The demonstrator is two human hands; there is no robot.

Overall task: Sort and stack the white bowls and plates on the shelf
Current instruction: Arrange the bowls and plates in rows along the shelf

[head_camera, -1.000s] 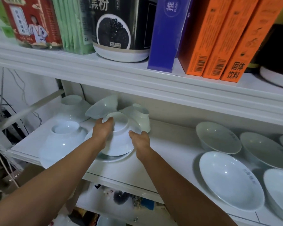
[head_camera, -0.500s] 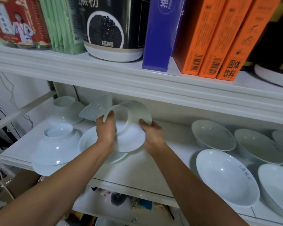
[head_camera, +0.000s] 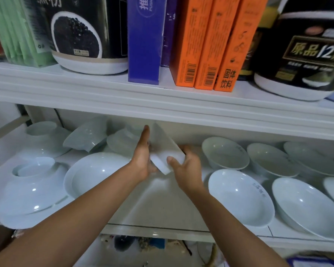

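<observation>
Now bowl edge-on between hands

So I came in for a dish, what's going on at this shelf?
A person holds one white bowl tipped on edge above the lower shelf. The left hand lies flat against its side and the right hand grips it. Upside-down bowls sit at the left, upright bowls at the right.
</observation>
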